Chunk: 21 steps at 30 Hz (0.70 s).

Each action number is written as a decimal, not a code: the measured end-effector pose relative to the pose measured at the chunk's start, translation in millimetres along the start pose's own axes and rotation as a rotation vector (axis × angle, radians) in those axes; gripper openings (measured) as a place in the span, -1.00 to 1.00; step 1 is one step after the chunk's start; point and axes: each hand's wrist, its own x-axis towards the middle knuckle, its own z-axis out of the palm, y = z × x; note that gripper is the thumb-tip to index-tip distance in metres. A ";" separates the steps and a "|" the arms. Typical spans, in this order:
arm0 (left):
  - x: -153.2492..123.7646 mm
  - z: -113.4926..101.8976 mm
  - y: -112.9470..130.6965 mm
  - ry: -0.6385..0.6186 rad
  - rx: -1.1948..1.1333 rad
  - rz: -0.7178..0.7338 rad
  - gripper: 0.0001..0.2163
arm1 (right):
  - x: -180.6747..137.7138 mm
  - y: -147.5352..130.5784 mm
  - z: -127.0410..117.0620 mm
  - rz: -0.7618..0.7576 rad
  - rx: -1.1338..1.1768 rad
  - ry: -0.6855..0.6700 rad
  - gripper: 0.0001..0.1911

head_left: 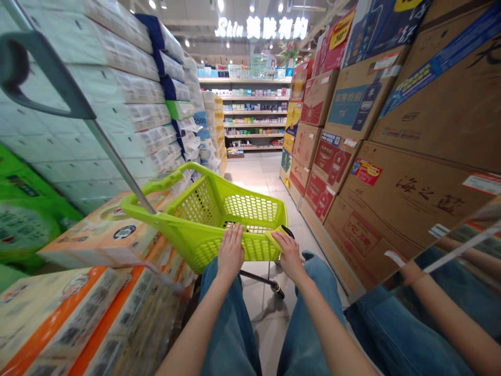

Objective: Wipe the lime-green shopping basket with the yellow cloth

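From the head camera I have the green shopping cart (190, 232) directly in front of me, its basket standing above the person's knees, and I take it as my landmark. My left hand (231, 248) lies on the cart's near rim, its fingers straight, close together and pointing in over the edge; I see it holding nothing loose. My right hand (287, 253) is at the cart's right end, bent over the rim corner and gripping a yellow cloth (273, 240) that it presses against the plastic. Part of the cloth is hidden under the fingers. A black piece shows just beyond those fingertips at the same corner; I can't tell what it belongs to. Below the basket I see a caster (277, 290) on the tiled floor. A grey pole (119, 164) rises from the cart's handle end. Left of the cart, white packs (136, 86) are piled high, and orange-striped packs (74, 297) are stacked nearer to me. To the cart's right stands a wall of cardboard cartons (422, 193). Well beyond the cart are stocked shelves (256, 111) under a lit sign (262, 27).
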 end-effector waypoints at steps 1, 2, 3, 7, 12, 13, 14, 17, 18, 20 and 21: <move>-0.4 0.1 -0.5 0.003 -0.002 0.007 -0.34 | -1.9 2.5 -0.4 -0.020 0.007 0.003 -0.15; -1.0 -0.2 -1.4 0.004 -0.004 0.016 -0.33 | -4.5 5.7 -1.4 -0.047 0.015 0.006 -0.12; -1.5 -0.7 -2.5 0.001 -0.006 0.028 -0.32 | -7.6 9.3 -2.5 -0.078 0.024 0.011 -0.09; -2.0 -2.8 -8.2 -0.025 -0.002 0.076 -0.29 | -20.2 19.1 -0.7 -0.090 0.015 0.076 -0.02; -1.3 -2.5 -12.8 -0.041 0.021 0.090 -0.28 | -14.5 -13.2 29.3 0.160 -0.099 0.206 -0.04; -1.3 -1.9 -13.4 -0.038 0.024 0.087 -0.28 | -8.8 -25.3 36.9 0.173 -0.123 0.210 -0.08; -1.4 -1.1 -14.0 -0.033 0.026 0.083 -0.27 | -1.7 -38.1 44.2 0.167 -0.143 0.203 -0.12; -1.6 2.3 -16.4 -0.016 0.031 0.076 -0.27 | 22.6 -75.1 61.7 0.077 -0.161 0.133 -0.27; -1.8 3.5 -17.1 -0.006 0.030 0.074 -0.28 | 29.8 -85.4 66.0 0.048 -0.155 0.106 -0.31; -2.3 5.4 -17.6 0.018 0.023 0.075 -0.29 | 39.3 -100.1 71.5 0.015 -0.134 0.069 -0.35; -2.5 5.8 -17.3 0.029 0.018 0.073 -0.30 | 41.0 -104.0 72.5 0.006 -0.122 0.060 -0.35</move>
